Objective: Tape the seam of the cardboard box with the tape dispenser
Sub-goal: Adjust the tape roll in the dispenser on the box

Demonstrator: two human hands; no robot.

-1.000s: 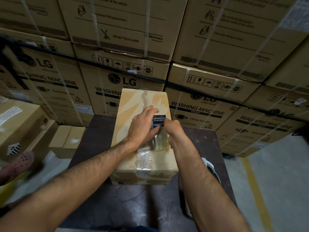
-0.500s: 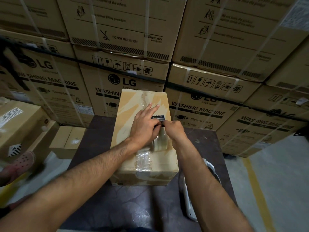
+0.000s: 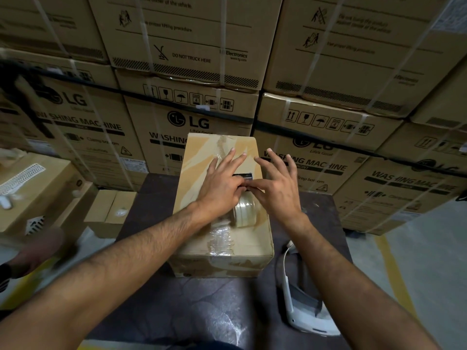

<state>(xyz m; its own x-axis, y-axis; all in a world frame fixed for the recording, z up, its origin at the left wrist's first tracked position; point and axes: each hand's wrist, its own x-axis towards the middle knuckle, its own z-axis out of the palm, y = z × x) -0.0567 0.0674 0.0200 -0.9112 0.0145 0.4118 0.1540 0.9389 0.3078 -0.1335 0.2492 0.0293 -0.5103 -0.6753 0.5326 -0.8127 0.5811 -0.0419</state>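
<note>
- Both hands have opened since a second ago: then they were curled around the dispenser, now the fingers fan out over the box top.
- Left hand [image 3: 222, 184]: fingers spread and laid forward along the top, tips near the far end of the seam; thumb side meets the dispenser [image 3: 244, 198] at its dark metal head.
- Right hand [image 3: 279, 189]: fingers spread, raised and pointing away; thumb and forefinger close in on the dispenser head. Cannot tell whether they actually pinch it.
- Dispenser sits on the box top between the two hands, dark cutter end pointing away, clear tape roll [image 3: 244, 210] standing on edge at the near end.
- Box [image 3: 202, 157] stands on a dark table [image 3: 177, 311], long axis running away from the person. Crinkled clear tape [image 3: 219, 238] covers the near part of the seam and folds over the near edge; older tape shows at the far end.
- White device [image 3: 298, 306] lies on the table to the right of the box, under the right forearm.
- Stacked washing-machine cartons [image 3: 192, 122] form a wall behind the table; smaller cartons [image 3: 111, 210] sit on the floor at left.
</note>
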